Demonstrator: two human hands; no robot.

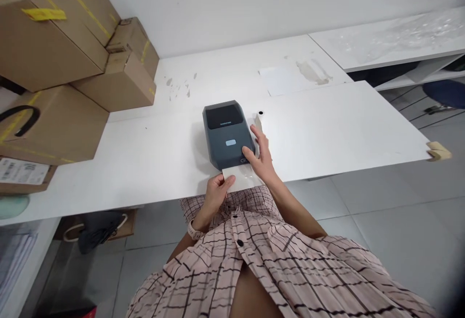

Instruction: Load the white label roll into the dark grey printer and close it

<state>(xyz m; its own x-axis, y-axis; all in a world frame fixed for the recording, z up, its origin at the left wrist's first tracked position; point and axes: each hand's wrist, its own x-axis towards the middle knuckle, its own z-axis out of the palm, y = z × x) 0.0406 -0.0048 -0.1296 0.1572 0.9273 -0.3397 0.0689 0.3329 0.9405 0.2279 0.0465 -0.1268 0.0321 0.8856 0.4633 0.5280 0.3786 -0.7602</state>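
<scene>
A dark grey label printer sits on the white table, with a black window on top and a pale button near its front. White label paper sticks out of its front end, over the table's edge. My left hand pinches the left side of that paper between thumb and fingers. My right hand grips the printer's front right corner, thumb on the top and fingers along the side. Just behind my right fingers, a small white roll with a dark core stands beside the printer.
Cardboard boxes with yellow tape are stacked on the left of the table. A white sheet lies toward the back. Clear plastic wrap covers a shelf at right, near a dark blue stool.
</scene>
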